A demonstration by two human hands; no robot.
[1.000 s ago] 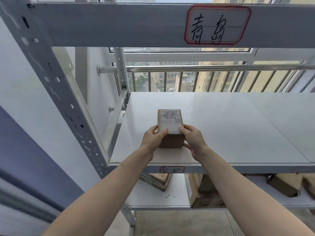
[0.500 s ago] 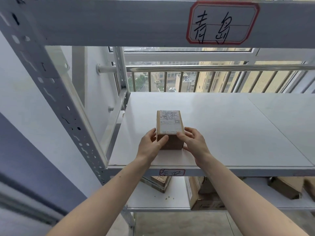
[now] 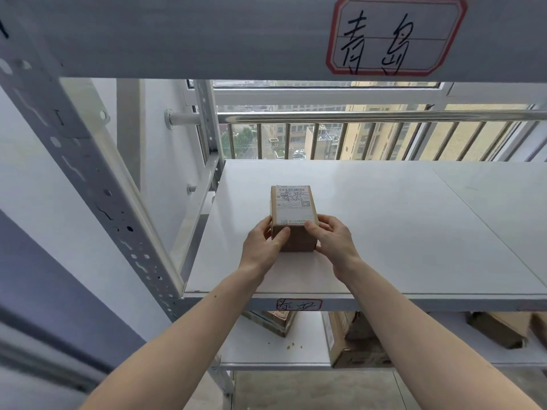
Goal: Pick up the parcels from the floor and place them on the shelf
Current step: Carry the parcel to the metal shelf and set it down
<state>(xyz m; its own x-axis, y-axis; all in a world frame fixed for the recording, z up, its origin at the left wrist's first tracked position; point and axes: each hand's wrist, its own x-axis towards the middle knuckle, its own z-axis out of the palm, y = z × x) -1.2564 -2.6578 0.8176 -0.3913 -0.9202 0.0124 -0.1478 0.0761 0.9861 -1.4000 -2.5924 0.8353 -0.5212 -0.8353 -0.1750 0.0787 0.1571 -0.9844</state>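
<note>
A small brown cardboard parcel [image 3: 293,211] with a white shipping label on top rests on the white middle shelf [image 3: 399,232], near its left front. My left hand [image 3: 262,247] grips the parcel's near left corner, thumb on its front face. My right hand [image 3: 333,239] holds the near right corner, fingers on the label's edge. Both forearms reach in from the bottom of the view.
The grey perforated upright [image 3: 88,184] stands at the left. An upper beam carries a red-bordered handwritten label [image 3: 393,35]. On the lower shelf [image 3: 266,350] lie several brown boxes [image 3: 352,341]. A window railing [image 3: 355,116] runs behind the rack.
The parcel has been pushed slightly farther onto the shelf and set down. Both hands have slid back toward its near corners.
</note>
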